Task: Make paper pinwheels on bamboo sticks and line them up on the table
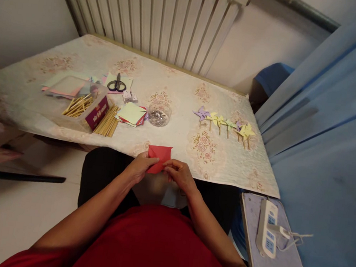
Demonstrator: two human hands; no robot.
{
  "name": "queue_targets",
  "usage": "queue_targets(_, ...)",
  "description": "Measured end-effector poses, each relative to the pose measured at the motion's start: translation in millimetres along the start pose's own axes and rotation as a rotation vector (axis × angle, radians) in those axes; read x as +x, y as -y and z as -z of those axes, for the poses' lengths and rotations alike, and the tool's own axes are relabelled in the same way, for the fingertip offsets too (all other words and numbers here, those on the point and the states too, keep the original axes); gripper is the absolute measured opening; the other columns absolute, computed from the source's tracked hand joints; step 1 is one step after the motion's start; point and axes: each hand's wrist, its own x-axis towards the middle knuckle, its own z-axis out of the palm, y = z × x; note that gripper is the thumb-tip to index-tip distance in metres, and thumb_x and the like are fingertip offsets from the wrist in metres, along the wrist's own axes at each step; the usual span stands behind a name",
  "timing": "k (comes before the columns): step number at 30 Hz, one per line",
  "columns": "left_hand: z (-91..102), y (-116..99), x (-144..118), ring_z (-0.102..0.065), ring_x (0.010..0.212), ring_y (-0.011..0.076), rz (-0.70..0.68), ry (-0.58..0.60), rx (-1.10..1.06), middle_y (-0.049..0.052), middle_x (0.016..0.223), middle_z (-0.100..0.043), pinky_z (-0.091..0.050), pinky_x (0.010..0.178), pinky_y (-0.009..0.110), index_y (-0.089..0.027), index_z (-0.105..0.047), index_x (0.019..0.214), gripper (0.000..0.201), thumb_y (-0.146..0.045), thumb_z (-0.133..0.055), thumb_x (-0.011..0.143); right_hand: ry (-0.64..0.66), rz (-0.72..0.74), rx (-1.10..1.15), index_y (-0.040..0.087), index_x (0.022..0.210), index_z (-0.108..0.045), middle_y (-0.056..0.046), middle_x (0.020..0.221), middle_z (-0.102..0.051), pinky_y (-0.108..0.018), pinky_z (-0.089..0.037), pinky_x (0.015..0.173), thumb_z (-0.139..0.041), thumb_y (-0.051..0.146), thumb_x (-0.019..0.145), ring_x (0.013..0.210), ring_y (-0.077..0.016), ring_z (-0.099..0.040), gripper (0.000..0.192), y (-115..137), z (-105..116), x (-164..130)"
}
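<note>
A red paper square (160, 152) is held above the table's front edge, its upper corners bent. My left hand (141, 166) grips its left side, thumb lying on top. At the lower right edge, the fingers of my right hand (178, 174) are pinched together on the paper. Just beyond stands a round clear container (159, 115) with small shiny metal pieces inside. Left of it lies a stack of cut paper squares (131, 114), light green on top with red beneath. Several paper pinwheels (218, 120) on sticks, purple, yellow and green, lie to the right.
A clear plastic box (70, 119) holds wooden sticks, with more sticks (108, 121) beside it. Scissors (117, 84) rest on coloured paper at the back left. To my right, a power strip (267, 229) with a plugged-in charger lies on a small stand beside a blue curtain (329, 159).
</note>
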Motion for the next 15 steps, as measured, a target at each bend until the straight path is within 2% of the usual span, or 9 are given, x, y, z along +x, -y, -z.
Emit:
queue_targets(8, 2.1, 6.4, 2.4, -0.063, 0.060, 0.0150, -0.007, 0.015, 0.016, 0.003, 0.073, -0.070, -0.047, 0.061, 0.027, -0.014, -0.065, 0.086, 0.027, -0.025, -0.073, 0.062, -0.077, -0.093, 0.114, 0.020, 0.077, -0.059, 0.004, 0.059, -0.065, -0.019, -0.029, 0.034, -0.067, 0.032, 0.070, 0.037, -0.0092, -0.052, 0.016, -5.9, -11.2, 7.0)
queue_targets(15, 1.8, 5.4, 0.8, -0.062, 0.061, 0.0141, -0.028, 0.053, 0.023, 0.003, 0.069, -0.069, -0.047, 0.063, 0.026, -0.015, -0.065, 0.078, 0.016, -0.022, -0.069, 0.065, -0.114, -0.111, 0.115, 0.020, 0.072, -0.054, 0.004, 0.055, -0.062, -0.019, -0.029, 0.034, -0.062, 0.035, 0.073, 0.036, -0.0090, -0.052, 0.017, -8.0, -16.7, 10.3)
